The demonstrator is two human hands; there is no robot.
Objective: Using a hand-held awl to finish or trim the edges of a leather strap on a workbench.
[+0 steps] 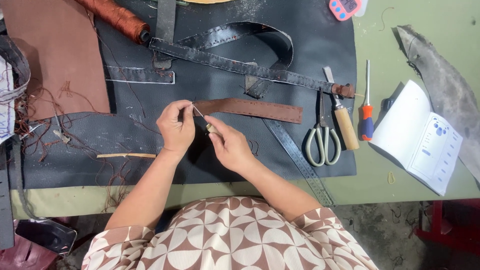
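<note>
Leather strap (250,108), brown and stitched along its edges, lies on the black leather sheet (225,150) with its long axis running from about 9 o'clock to 3 o'clock, dipping slightly toward 4 o'clock at the far end. Its near end sits at the fingertips of the left hand (175,125), which is closed in a pinch on that end. The right hand (230,145), coming in from 5 o'clock, is closed around the pale handle of a small awl (204,120), whose thin metal point angles toward 10 o'clock at the pinched end. Both hands are about equally near the strap's end; the rest of the strap stretches away to 3 o'clock, free of either hand. At 3 o'clock beyond the strap lie scissors (323,140), a wooden-handled knife (342,120) and an orange-handled screwdriver (367,110), with a steel ruler (300,160) slanting toward 5 o'clock. Black straps (240,65) cross at 12 o'clock, loose brown threads (65,130) gather at 9 o'clock, and bare black sheet lies open toward 7 o'clock.
</note>
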